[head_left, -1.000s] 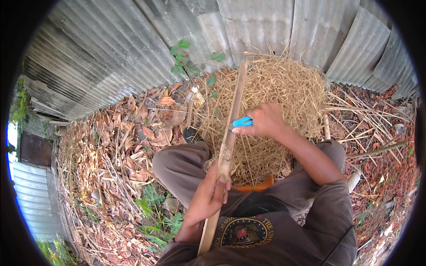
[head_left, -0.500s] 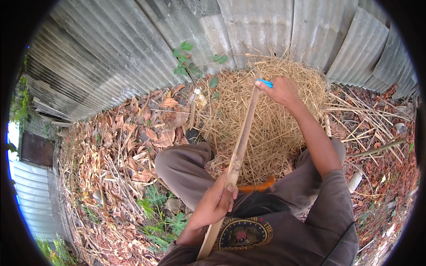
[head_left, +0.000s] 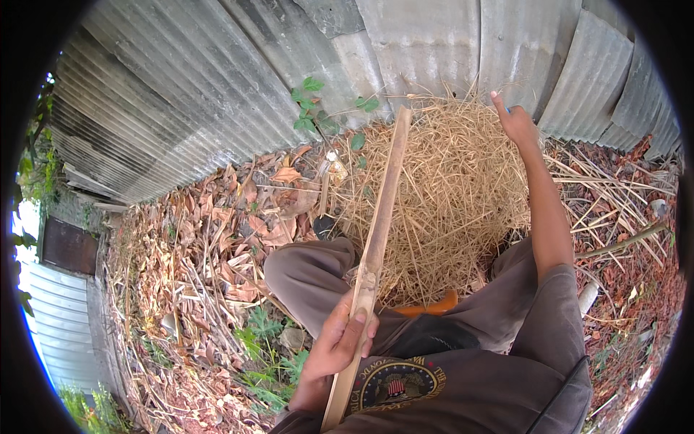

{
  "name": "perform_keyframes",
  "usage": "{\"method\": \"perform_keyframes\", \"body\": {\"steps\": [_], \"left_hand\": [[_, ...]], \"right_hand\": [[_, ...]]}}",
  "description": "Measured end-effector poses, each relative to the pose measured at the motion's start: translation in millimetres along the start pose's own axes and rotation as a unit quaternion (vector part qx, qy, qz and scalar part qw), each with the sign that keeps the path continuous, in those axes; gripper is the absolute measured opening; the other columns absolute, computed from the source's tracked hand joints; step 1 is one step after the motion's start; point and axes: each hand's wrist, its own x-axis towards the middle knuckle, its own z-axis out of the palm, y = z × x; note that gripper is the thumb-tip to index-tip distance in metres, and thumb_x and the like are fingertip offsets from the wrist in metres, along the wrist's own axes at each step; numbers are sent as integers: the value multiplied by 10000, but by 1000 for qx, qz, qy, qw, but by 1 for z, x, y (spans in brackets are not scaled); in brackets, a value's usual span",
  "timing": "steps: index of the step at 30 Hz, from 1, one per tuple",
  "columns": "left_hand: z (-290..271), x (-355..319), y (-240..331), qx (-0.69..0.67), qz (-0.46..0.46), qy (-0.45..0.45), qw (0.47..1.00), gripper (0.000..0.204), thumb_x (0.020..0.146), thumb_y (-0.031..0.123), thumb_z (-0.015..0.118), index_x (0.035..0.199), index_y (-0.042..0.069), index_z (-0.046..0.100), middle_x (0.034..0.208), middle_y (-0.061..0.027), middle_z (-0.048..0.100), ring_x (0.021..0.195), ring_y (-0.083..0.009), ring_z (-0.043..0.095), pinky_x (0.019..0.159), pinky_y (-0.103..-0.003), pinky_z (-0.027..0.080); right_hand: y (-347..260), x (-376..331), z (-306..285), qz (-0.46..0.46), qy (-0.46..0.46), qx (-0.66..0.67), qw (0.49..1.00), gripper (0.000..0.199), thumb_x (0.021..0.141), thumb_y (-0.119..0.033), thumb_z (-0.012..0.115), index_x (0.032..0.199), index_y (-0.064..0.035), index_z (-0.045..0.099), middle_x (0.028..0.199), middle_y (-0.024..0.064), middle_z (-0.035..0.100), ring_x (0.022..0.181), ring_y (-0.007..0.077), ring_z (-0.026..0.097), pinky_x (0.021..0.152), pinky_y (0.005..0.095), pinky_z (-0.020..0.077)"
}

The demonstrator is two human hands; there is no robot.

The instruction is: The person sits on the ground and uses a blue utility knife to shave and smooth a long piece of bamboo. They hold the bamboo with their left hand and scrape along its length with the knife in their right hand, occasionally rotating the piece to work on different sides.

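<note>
My left hand (head_left: 337, 341) is wrapped round a long split bamboo strip (head_left: 384, 210) near its lower part. The strip slants up and away from my lap, its far end standing free above a heap of pale shavings (head_left: 455, 195). Out past the heap's far right side, my right hand (head_left: 519, 127) is closed with its thumb stretched forward, apart from the strip. A small bit of a blue tool (head_left: 508, 111) shows at its fingers; the rest of it is hidden in the hand.
Corrugated metal sheets (head_left: 426, 50) stand as a fence behind the heap. Dry leaves (head_left: 217, 239) cover the left ground, with green plants (head_left: 264, 347) near my knee. A curved orange object (head_left: 430, 304) lies between my legs. Thin sticks (head_left: 614, 188) lie at right.
My right hand has left the strip's far end and swung right and outward with the blue tool. The strip's far end has shifted a little left; my left hand keeps its grip.
</note>
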Motion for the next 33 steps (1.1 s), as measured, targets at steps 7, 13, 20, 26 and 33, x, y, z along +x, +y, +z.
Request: {"method": "perform_keyframes", "body": {"steps": [7, 13, 20, 26, 33], "left_hand": [[-8, 38, -12, -75, 11, 11, 997, 313, 1010, 201, 436, 1261, 22, 383, 762, -64, 536, 529, -116, 523, 498, -227, 454], [1, 48, 0, -83, 26, -1, 996, 297, 998, 222, 474, 1213, 31, 401, 711, -50, 510, 512, -118, 508, 482, -226, 443], [14, 49, 8, 30, 15, 26, 999, 211, 1026, 213, 386, 1136, 35, 408, 661, -26, 457, 476, -95, 455, 448, -213, 406], [11, 52, -4, 20, 35, 11, 999, 207, 1030, 193, 356, 1139, 25, 404, 652, -23, 451, 468, -91, 450, 443, -212, 406], [8, 49, -5, -3, 48, -12, 999, 225, 1031, 191, 347, 1162, 12, 387, 649, -20, 449, 460, -90, 451, 438, -211, 408]], "right_hand": [[-79, -132, -3, -261, -130, -8, 956, 822, 777, -817, 408, 548, -48, 586, 474, 110, 522, 525, 296, 600, 523, 434, 467], [-87, -183, 2, -419, -189, -4, 888, 730, 761, -772, 505, 556, -78, 604, 461, 114, 511, 475, 324, 568, 493, 441, 449], [-86, -186, 15, -436, -141, -18, 889, 746, 717, -812, 504, 541, -96, 614, 446, 98, 516, 446, 302, 568, 444, 420, 437], [-83, -160, 27, -421, -62, -5, 905, 730, 715, -810, 508, 522, -110, 575, 432, 74, 497, 422, 285, 545, 426, 415, 428], [-84, -127, 33, -331, -78, -11, 940, 809, 742, -842, 409, 603, -76, 629, 489, 102, 539, 521, 281, 602, 504, 435, 463]]}}
